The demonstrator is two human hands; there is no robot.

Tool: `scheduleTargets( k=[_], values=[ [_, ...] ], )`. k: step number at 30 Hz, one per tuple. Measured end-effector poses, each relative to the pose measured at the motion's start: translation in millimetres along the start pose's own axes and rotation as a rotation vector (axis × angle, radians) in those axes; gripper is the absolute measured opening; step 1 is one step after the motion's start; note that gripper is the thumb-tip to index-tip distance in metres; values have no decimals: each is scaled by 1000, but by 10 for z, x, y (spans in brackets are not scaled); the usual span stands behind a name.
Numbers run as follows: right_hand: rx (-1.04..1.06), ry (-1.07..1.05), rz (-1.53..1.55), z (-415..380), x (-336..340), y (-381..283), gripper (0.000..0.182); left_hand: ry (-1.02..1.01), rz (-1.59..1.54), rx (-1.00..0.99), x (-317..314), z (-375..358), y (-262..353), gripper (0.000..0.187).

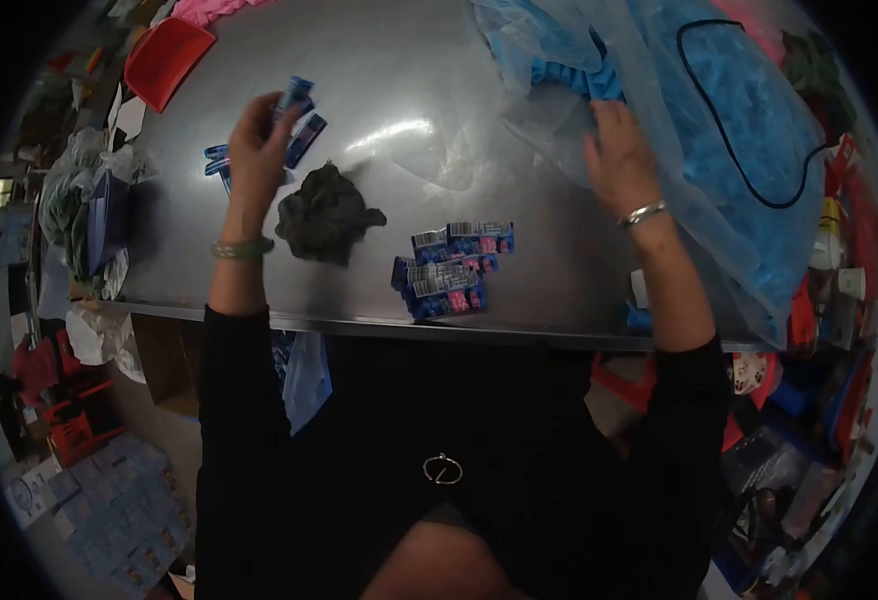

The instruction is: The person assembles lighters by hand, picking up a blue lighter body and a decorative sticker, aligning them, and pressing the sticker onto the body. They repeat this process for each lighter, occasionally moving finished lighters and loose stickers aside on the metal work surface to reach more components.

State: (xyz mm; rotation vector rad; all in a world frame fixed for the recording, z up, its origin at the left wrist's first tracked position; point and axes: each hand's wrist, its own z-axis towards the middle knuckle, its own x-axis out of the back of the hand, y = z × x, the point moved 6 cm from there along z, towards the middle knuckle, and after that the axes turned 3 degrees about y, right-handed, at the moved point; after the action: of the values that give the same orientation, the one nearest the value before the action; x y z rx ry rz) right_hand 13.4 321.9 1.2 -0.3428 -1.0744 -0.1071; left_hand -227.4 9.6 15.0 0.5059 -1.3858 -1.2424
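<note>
The bench point(559, 250) had a smooth, grey, reflective surface with a straight near edge. A crumpled dark green cloth point(324, 215) lay left of centre. Blue printed packets point(449, 280) overlapped in a loose pile near the middle of the near edge; several other blue packets point(218, 160) lay farther left. A translucent bag point(704, 140) of blue material spread across the right side, and a red tray point(167, 60) occupied the far left corner.

We find 2 passages on the table point(549, 240): across its middle and between the front packets point(449, 275) and right forearm point(681, 290). Obstacles: the cloth point(324, 215), between the left hand point(262, 145) and those packets; the bag point(734, 140), at the right hand point(621, 155).
</note>
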Motion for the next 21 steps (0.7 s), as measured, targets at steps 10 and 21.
scheduleTargets(
  k=[10,21],
  values=[
    [-11,-256,-573,132,-582,803,13,-450,256,-337,-922,-843,314,27],
    [25,33,226,-31,56,203,26,-578,365,-470,-1638,-1364,259,27]
  ],
)
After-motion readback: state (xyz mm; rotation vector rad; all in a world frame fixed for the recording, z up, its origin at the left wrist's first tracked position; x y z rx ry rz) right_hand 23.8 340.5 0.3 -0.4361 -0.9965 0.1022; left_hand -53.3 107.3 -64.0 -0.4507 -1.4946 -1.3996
